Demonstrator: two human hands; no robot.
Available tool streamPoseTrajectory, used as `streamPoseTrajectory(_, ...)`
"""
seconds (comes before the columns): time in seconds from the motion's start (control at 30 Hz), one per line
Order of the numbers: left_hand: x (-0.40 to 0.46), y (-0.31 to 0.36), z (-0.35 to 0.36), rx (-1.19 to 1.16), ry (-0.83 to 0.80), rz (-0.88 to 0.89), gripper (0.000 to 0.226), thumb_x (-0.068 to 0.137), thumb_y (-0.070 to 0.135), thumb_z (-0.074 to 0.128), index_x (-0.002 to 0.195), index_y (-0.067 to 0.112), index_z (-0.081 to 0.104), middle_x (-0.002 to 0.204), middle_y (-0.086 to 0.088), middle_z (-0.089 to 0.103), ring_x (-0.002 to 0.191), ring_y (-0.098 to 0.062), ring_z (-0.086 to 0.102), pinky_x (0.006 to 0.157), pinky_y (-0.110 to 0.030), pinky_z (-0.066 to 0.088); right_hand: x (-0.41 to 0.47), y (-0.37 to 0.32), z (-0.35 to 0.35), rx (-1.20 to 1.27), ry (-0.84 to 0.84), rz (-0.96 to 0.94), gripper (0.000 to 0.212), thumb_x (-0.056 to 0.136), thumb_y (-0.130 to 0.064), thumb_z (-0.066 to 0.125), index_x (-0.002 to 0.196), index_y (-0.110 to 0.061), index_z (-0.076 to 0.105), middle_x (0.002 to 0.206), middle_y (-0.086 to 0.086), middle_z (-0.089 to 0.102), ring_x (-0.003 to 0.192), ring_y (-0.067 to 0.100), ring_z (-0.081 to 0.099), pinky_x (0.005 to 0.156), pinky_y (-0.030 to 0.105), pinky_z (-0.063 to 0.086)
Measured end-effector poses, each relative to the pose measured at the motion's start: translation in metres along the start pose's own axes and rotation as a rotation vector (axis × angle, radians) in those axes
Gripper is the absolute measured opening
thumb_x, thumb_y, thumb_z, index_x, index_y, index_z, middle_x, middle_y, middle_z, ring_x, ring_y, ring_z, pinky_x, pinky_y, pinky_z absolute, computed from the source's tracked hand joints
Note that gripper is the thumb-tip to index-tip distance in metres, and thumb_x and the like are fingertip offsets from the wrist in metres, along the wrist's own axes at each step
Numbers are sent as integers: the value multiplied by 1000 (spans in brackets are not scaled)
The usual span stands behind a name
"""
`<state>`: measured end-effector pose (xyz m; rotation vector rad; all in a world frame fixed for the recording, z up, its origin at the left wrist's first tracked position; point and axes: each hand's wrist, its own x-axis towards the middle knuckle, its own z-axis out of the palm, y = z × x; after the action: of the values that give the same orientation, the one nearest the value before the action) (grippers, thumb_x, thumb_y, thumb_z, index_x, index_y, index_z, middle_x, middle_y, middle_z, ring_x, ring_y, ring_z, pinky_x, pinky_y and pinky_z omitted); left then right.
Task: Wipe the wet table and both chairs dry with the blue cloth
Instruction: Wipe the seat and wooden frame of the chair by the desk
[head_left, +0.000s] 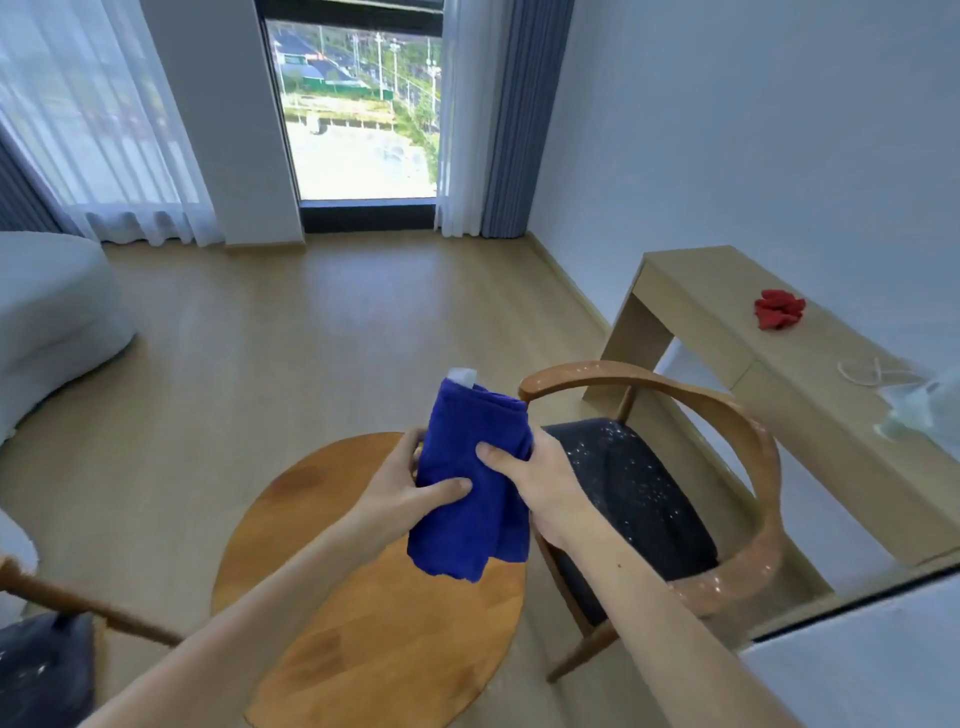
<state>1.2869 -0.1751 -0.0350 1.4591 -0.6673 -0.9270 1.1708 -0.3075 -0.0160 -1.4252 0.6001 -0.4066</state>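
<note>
**Cloth in both hands, above the round desk**

My left hand and right hand both grip the blue cloth, fingers curled round it (thumbs in front), above the round desk. Right chair: droplets on seat and armrest. Left chair blurred, possibly wet too.
</note>
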Motion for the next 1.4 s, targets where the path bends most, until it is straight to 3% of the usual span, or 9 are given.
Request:
streamPoseTrajectory(0.3, 57, -40, 160, 14, -247, -214, 82, 58, 36, 89, 125, 29, 42, 122, 0, 62, 108, -20, 65, 88, -44, 56, -13, 26, -168, -79, 262, 46, 25, 86, -26, 70, 108, -32, 59, 98, -12, 70, 95, 12, 67, 67, 18, 53)
streamPoseTrajectory(0.43, 93, -46, 241, 155, -179, -201, 62, 71, 29, 80, 117, 39, 40, 116, 8, 60, 99, -10, 65, 75, -23, 58, -11, 35, -250, -351, 368, 188, 73, 86, -39, 68, 145, -31, 26, 138, -2, 46, 117, 17, 54, 78, 22, 50)
streamPoseTrajectory(0.53, 111, -49, 296, 472, -38, -158, 62, 80, 21, 71, 127, 32, 32, 104, 15, 53, 86, -6, 61, 60, -11, 52, -14, 51, -282, -499, 356, 211, 77, 88, -60, 53, 150, -39, 11, 155, 1, 21, 134, 24, 39, 95, 35, 46)
streamPoseTrajectory(0.7, 121, -50, 347, 1024, -152, 61, 62, 78, 45, 57, 133, 32, 32, 102, 12, 42, 84, -6, 50, 68, -17, 43, -6, 78, -295, 422, 303, 457, 72, 81, -70, 47, 128, -17, 55, 119, 14, 66, 108, 30, 64, 91, 45, 54)
streamPoseTrajectory(0.8, 144, -41, 330, 826, -321, -70, 59, 77, 66, 41, 131, 44, 40, 96, 21, 51, 87, 1, 53, 70, -13, 39, 2, 97, -317, 842, 195, 494, 76, 79, -73, 47, 111, -8, 70, 105, 14, 72, 92, 31, 71, 70, 40, 59)
streamPoseTrajectory(0.9, 177, -49, 304, 752, -123, -74, 40, 89, 56, 43, 121, 34, 52, 85, 19, 60, 79, 3, 59, 70, -17, 50, 28, 118, -339, 939, 160, 437, 78, 84, -75, 39, 120, -11, 67, 122, 19, 65, 109, 36, 65, 78, 43, 57)
streamPoseTrajectory(1.07, 256, -104, 254, 966, 40, -245, 42, 98, 44, 40, 133, 21, 45, 125, 3, 55, 108, -10, 54, 89, -26, 48, 88, 138, -370, 638, 287, 521, 48, 87, -54, 58, 117, -16, 62, 110, 15, 71, 99, 35, 69, 74, 44, 58)
streamPoseTrajectory(1.2, 308, -156, 240, 952, 71, -439, 44, 99, 39, 39, 136, 17, 43, 136, -4, 51, 117, -18, 53, 93, -33, 47, 147, 148, -395, 48, 388, 514, 12, 86, -28, 65, 98, -26, 68, 92, 4, 73, 78, 17, 69, 65, 28, 54)
streamPoseTrajectory(1.4, 348, -226, 254, 1000, 29, -597, 45, 98, 35, 34, 138, 15, 39, 140, -6, 45, 123, -23, 47, 97, -36, 44, 209, 196, -418, -689, 255, 500, 43, 86, -33, 52, 128, -42, 45, 96, -9, 59, 82, 13, 59, 71, 30, 45)
